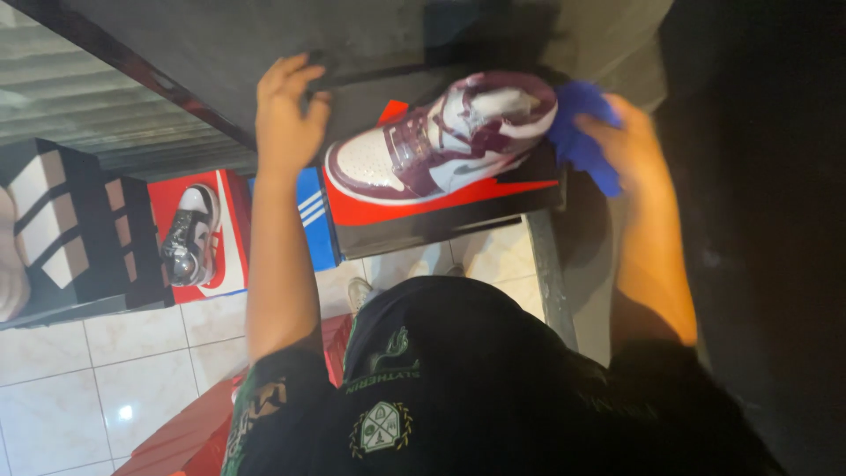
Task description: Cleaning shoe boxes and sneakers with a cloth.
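Note:
A maroon and white high-top sneaker [445, 139] lies on its side on a black and red shoe box [441, 207] at the edge of a dark shelf. My right hand [621, 132] is closed on a crumpled blue cloth [582, 132], pressed against the heel end of the sneaker. My left hand [286, 110] rests with spread fingers on the dark shelf edge [220, 115], just left of the sneaker's toe, touching a small dark object whose kind I cannot tell.
Lower left stand a red shoe box [231, 225] with a black and white sneaker [189, 236] on it, a blue striped box [315, 216], and dark boxes [79, 225]. White floor tiles [106, 370] lie below. My dark shirt [458, 388] fills the bottom.

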